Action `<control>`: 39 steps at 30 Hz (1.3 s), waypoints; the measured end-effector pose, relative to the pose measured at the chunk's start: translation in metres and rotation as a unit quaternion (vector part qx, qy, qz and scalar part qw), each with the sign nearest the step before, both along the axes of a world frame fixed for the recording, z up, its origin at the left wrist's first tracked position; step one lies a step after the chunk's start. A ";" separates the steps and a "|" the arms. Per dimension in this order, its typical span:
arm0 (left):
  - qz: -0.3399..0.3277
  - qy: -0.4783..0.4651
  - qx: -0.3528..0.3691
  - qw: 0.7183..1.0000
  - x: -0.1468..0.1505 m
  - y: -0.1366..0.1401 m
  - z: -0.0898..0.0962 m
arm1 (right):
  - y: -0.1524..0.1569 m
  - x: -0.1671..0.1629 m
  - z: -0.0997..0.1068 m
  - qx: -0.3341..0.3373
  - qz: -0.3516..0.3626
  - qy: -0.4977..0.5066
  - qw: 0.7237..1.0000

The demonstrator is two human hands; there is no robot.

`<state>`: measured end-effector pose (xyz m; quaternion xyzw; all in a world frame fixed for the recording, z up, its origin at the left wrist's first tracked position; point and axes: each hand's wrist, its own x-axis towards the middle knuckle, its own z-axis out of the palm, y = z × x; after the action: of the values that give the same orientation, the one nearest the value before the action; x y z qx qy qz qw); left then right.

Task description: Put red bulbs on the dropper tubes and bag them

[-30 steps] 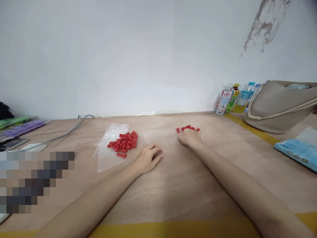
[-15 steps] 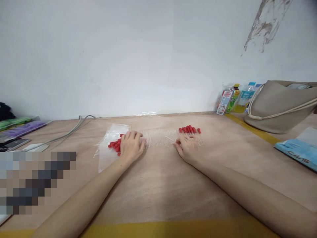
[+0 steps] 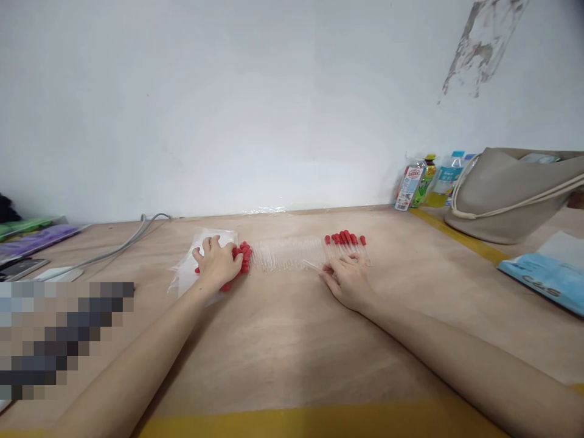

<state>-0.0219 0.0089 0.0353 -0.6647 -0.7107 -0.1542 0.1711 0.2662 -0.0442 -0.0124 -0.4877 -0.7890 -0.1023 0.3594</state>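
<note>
My left hand point(image 3: 216, 266) lies over a heap of red rubber bulbs point(image 3: 245, 254) and a clear plastic bag point(image 3: 185, 277), fingers spread. Part of the heap is hidden under the palm. In my right hand point(image 3: 348, 281), a thin clear glass tube point(image 3: 311, 264) is pinched, its free end pointing left. A row of similar clear tubes point(image 3: 285, 254) lies side by side between the hands. Just beyond my right hand are several droppers point(image 3: 345, 237), clear tubes topped with red bulbs.
A grey cable point(image 3: 123, 244) runs along the left, near purple and green packs point(image 3: 41, 237). Drink bottles point(image 3: 444, 179), a carton point(image 3: 409, 188), a beige bag point(image 3: 506, 185) and a blue packet point(image 3: 541, 283) stand or lie at right. Yellow tape point(image 3: 283, 421) crosses the near table.
My left hand has shifted left and spread its fingers, and red bulbs now show on its right side. My right hand stays nearly in place with the tube. The view has shifted slightly.
</note>
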 end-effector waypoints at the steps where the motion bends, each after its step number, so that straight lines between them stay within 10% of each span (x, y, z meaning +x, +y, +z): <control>1: -0.007 -0.002 0.014 1.000 0.000 -0.001 0.000 | 0.000 0.000 0.000 -0.004 0.001 0.001 1.000; 10: -0.127 -0.156 0.111 0.973 0.012 -0.008 0.014 | 0.000 0.000 0.001 -0.011 0.016 -0.028 0.999; 15: -0.291 -0.416 0.025 0.861 0.053 -0.027 -0.012 | 0.000 0.001 0.003 -0.020 0.065 0.010 0.998; 22: -0.372 -0.548 -0.131 0.738 0.084 -0.045 -0.047 | 0.002 0.001 -0.001 -0.027 0.122 0.022 0.992; 39: -0.360 -0.501 -0.134 0.775 0.080 -0.040 -0.043 | 0.000 0.002 0.000 0.007 0.143 -0.010 0.990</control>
<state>0.0586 -0.0314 -0.0075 -0.7170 -0.4182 -0.4189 -0.3683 0.2679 -0.0443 -0.0128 -0.3658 -0.8537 -0.0607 0.3658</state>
